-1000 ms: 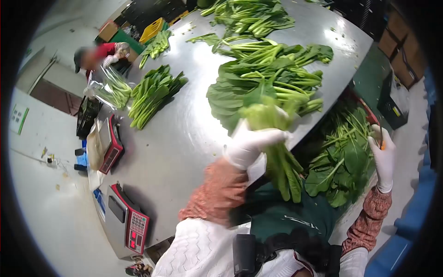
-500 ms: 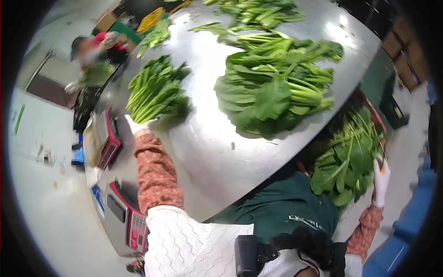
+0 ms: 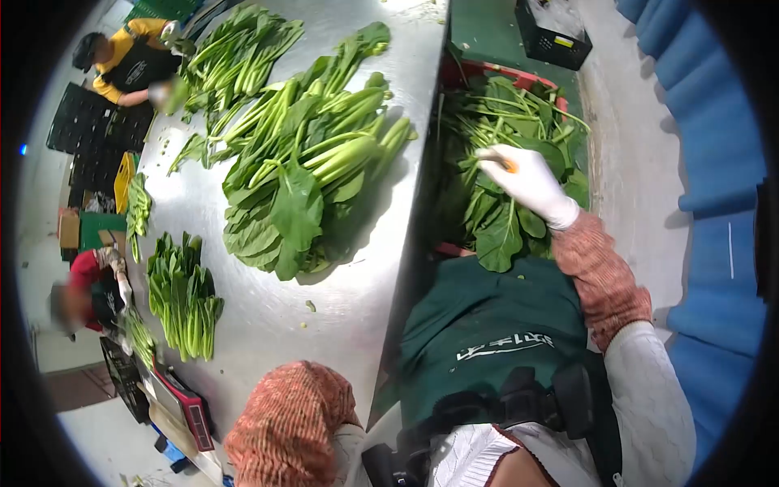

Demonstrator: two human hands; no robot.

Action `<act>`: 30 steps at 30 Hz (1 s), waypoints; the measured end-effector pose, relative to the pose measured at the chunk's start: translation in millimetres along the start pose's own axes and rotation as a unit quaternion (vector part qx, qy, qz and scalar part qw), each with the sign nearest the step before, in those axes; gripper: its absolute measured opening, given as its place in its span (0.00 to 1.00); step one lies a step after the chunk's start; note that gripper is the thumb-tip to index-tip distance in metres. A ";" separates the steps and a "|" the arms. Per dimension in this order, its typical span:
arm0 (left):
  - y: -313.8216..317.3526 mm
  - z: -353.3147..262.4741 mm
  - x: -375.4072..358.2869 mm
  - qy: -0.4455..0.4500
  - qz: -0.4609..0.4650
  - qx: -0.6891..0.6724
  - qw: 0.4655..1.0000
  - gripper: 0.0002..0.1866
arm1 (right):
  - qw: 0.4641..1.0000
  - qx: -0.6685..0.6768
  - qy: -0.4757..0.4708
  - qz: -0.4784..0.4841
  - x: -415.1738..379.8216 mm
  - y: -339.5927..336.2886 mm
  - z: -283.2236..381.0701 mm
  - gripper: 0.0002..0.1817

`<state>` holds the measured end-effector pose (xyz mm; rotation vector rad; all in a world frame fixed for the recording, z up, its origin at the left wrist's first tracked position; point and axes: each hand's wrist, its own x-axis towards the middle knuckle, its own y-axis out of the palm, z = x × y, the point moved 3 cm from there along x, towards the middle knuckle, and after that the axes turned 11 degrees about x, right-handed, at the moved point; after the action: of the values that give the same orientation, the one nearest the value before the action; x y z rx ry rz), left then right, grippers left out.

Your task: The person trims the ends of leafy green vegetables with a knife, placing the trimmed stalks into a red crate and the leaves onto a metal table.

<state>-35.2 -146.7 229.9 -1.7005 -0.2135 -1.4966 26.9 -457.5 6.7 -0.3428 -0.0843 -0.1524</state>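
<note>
My right hand [image 3: 527,183], in a white glove, is closed around a small orange-handled tool [image 3: 510,165], most of which the fingers hide. It is over a red crate [image 3: 560,104] of loose leafy greens [image 3: 531,122], beside the table. Of my left arm only the orange knitted sleeve [image 3: 292,422] shows at the bottom; the hand itself is out of sight. On the steel table [image 3: 324,325] lies a large pile of leafy greens [image 3: 300,187]. Left of it rests a separate bunch of greens [image 3: 182,300], stems toward me.
Two people [image 3: 134,65] [image 3: 97,284] handle greens along the table's far left side. A red-edged scale [image 3: 187,406] stands at lower left. More greens [image 3: 243,49] lie at the table's far end. A black crate [image 3: 556,36] sits on the floor beyond the red crate.
The view has swung right. My left hand has let go of the bunch, which now lies on the table, and left the view. My right hand has moved from the crate's side to above its greens.
</note>
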 end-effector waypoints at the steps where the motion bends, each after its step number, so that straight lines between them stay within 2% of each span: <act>1: 7.9 -6.1 5.1 0.008 0.009 -0.003 1.000 0.36 | 0.999 0.003 -0.031 0.012 10.4 14.4 1.7 0.14; 3: 14.0 -12.7 8.9 0.023 0.018 -0.011 1.000 0.36 | 0.997 0.024 -0.052 0.057 29.7 42.9 16.0 0.14; 5: 19.0 -18.1 11.3 0.026 0.024 -0.013 0.999 0.36 | 0.990 -0.002 -0.133 0.047 53.8 71.1 23.4 0.14; 6: 19.9 -18.1 11.2 0.030 0.026 -0.014 0.999 0.36 | 0.990 -0.018 -0.129 0.055 62.3 81.0 35.5 0.16; 8: 20.5 -20.1 10.8 0.034 0.028 -0.011 0.999 0.37 | 0.977 -0.078 -0.188 0.069 77.4 101.5 49.1 0.20; 10: 21.1 -19.4 9.9 0.033 0.030 -0.009 0.999 0.37 | 0.965 -0.137 -0.186 0.122 90.7 119.0 53.5 0.26; 13: 20.6 -16.7 8.0 0.033 0.030 -0.011 0.999 0.37 | 0.945 -0.239 -0.132 0.179 102.4 134.3 52.0 0.30; 16: 17.6 -14.1 7.5 0.037 0.029 -0.012 0.999 0.37 | 0.939 -0.258 -0.131 0.188 106.5 135.6 51.8 0.31; 18: 15.9 -13.2 5.5 0.036 0.027 -0.008 0.999 0.37 | 0.951 -0.195 -0.177 0.165 107.9 127.5 57.5 0.30; 20: 14.9 -11.7 5.2 0.037 0.027 -0.008 0.999 0.38 | 0.967 -0.063 -0.202 0.144 113.4 123.2 68.9 0.28; 21: 14.2 -11.8 5.5 0.037 0.026 -0.009 0.999 0.38 | 0.972 -0.034 -0.186 0.141 111.6 116.8 86.4 0.28; 22: 14.2 -12.0 5.0 0.038 0.027 -0.011 0.999 0.38 | 0.978 -0.012 -0.149 0.142 113.6 114.2 95.5 0.29; 24: 13.7 -13.5 5.2 0.043 0.026 -0.010 0.999 0.38 | 0.980 0.146 -0.073 0.117 123.1 115.4 96.0 0.32; 25: 13.5 -13.9 5.6 0.045 0.025 -0.010 0.999 0.38 | 0.966 0.235 0.012 0.104 118.7 106.5 103.0 0.31; 26: 14.1 -14.9 6.4 0.046 0.025 -0.008 0.999 0.38 | 0.941 0.311 0.049 0.127 124.8 104.9 98.0 0.29; 30: 14.7 -18.0 8.3 0.059 0.026 -0.004 0.998 0.39 | 0.890 0.423 0.136 0.106 114.2 93.9 97.5 0.27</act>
<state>-37.2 -171.2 229.1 -1.6057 -0.1002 -1.5549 149.2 -352.2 79.8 0.5461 0.1666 0.0633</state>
